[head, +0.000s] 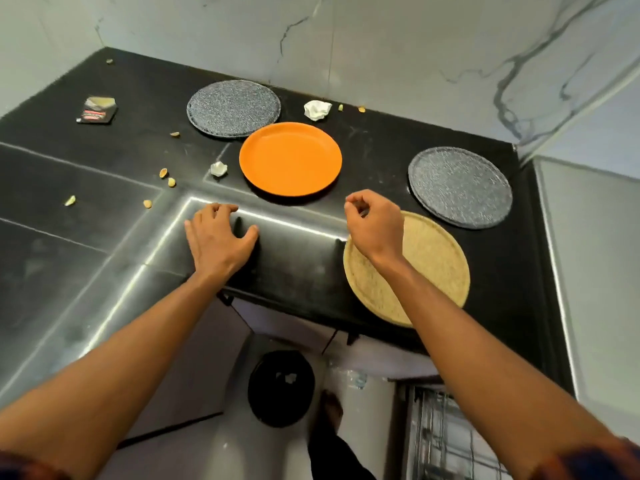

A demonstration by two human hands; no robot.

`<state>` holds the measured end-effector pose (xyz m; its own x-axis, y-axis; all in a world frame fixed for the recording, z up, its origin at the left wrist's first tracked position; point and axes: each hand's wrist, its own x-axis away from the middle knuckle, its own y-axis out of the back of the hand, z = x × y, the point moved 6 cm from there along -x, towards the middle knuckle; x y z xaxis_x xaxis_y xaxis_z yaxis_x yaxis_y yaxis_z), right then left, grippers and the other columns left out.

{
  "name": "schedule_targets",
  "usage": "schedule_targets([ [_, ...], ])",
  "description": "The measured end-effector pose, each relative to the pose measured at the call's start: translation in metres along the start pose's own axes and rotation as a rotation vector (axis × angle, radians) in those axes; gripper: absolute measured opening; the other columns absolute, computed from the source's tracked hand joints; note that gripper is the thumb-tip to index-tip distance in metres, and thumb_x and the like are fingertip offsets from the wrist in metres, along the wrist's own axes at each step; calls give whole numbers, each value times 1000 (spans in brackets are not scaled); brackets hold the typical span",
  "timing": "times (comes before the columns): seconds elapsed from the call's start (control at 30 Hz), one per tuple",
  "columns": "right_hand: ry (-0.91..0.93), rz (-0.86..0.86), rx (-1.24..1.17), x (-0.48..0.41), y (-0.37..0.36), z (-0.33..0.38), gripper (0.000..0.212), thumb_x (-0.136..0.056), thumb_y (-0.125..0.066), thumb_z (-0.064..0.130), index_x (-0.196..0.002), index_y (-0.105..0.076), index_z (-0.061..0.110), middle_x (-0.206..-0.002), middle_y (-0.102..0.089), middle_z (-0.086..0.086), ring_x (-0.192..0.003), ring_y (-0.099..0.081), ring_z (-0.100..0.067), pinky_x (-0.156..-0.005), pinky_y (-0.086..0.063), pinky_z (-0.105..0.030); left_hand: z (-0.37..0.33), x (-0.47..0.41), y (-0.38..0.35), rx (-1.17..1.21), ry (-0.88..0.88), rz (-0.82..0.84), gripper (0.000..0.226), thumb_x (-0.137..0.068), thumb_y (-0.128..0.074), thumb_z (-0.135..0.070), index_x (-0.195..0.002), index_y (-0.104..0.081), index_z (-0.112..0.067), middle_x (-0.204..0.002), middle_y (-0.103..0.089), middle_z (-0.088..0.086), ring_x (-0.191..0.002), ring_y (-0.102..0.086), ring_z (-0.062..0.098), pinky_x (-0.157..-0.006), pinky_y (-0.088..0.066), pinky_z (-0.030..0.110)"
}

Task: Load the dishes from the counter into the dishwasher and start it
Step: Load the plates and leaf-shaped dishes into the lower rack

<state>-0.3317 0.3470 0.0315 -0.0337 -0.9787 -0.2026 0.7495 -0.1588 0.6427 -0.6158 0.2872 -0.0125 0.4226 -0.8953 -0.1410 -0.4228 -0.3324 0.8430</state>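
Four plates lie on the black counter (pixel 104 188): a grey speckled plate (pixel 232 108) at the back, an orange plate (pixel 290 158) in the middle, a second grey speckled plate (pixel 460 187) at the right, and a beige plate (pixel 429 271) near the front edge. My left hand (pixel 221 233) rests on the counter in front of the orange plate with its fingers spread and bent, holding nothing. My right hand (pixel 375 225) hovers over the beige plate's far left rim with its fingers curled; I see nothing in it. The open dishwasher's wire rack (pixel 446 431) shows at bottom right.
Scraps litter the counter: a crumpled tissue (pixel 317 109), a smaller paper wad (pixel 219 169), several nut shells (pixel 163 173) and a dark wrapper (pixel 97 110). A black bin (pixel 281 388) stands on the floor below. Marble walls close off the back and the right.
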Motion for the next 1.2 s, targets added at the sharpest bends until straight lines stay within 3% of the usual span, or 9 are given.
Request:
schedule_targets([
  [0.17,113,86,87,-105,-47,26,18,-91,-61,32,-101,-74,25,-91,-67,11,-84,-62,-11,-76,-53,-34,11,-43,-13,-108,138,-38,65,-82,-59,-63,-130,-52,-20,-141,-41,7,-139,-31,29,-122,-7,56],
  [0.27,176,152,209,-158,-76,41,30,-90,-62,35,-118,-70,26,-113,-65,3,-107,-59,-19,-86,-52,-38,8,-45,-19,-183,138,-44,66,-82,-48,-69,-130,-47,-23,-141,-38,4,-141,-29,27,-122,-6,57],
  [0.47,14,280,392,-218,-119,16,53,-83,-65,38,-134,-61,26,-134,-53,-7,-127,-46,-32,-93,-47,-46,14,-53,-24,-248,164,-34,67,-84,-44,-71,-134,-44,-27,-144,-34,3,-145,-26,26,-122,-6,59],
  [0.6,-100,299,316,-222,-126,2,49,-82,-63,42,-129,-64,29,-131,-55,-3,-122,-54,-28,-91,-49,-45,14,-53,-25,-246,182,-29,66,-85,-44,-72,-136,-42,-29,-148,-32,3,-147,-23,24,-122,-4,58],
  [0.73,-172,295,218,-222,-127,7,31,-86,-62,27,-117,-69,29,-116,-69,3,-107,-64,-22,-77,-47,-34,17,-53,-24,-251,194,-16,66,-85,-44,-72,-136,-42,-30,-149,-32,2,-147,-23,24,-122,-4,58],
  [0.9,-334,286,-44,-214,-116,6,25,-81,-59,14,-94,-72,31,-95,-68,10,-96,-65,-17,-84,-58,-42,18,-52,-22,-255,197,-20,67,-85,-43,-72,-136,-42,-29,-150,-31,2,-147,-23,23,-122,-4,57],
  [1.0,-440,279,-261,-204,-102,5,21,-81,-63,10,-80,-71,29,-86,-70,3,-91,-69,-21,-84,-61,-47,20,-53,-22,-248,197,-26,69,-84,-43,-72,-136,-43,-27,-147,-32,3,-145,-24,25,-122,-4,57],
  [1.2,-384,192,-352,-154,-47,11,12,-91,-65,17,-93,-68,29,-98,-70,0,-93,-69,-20,-84,-60,-50,21,-54,-25,-226,182,-1,69,-85,-47,-67,-137,-42,-22,-152,-31,9,-148,-18,29,-120,-4,60],
])
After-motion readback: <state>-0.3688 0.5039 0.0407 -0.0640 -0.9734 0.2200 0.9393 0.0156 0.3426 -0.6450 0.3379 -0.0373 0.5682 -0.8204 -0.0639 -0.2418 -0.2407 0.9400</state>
